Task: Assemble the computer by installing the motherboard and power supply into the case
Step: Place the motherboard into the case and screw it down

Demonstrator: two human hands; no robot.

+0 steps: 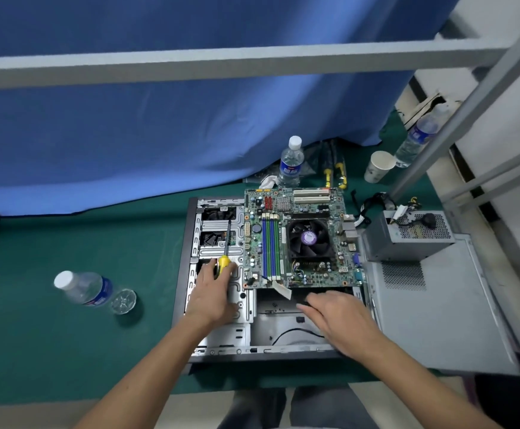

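An open computer case [221,342] lies flat on the green table. The green motherboard [299,236], with a black fan cooler, sits in the case's far right part. My left hand [215,292] grips a yellow-handled screwdriver [223,263], whose shaft points away over the drive cage. My right hand [339,320] lies flat with straight fingers in the case's empty near bay, fingertips at the motherboard's near edge. The grey power supply [407,236] stands outside the case on the right, its cables [373,205] trailing behind it.
The case's side panel [432,311] lies right of the case, under the power supply. One water bottle [82,287] lies on its side at the left, a second bottle [291,162] stands behind the motherboard, and a paper cup [378,167] stands nearby. A metal frame rises at right.
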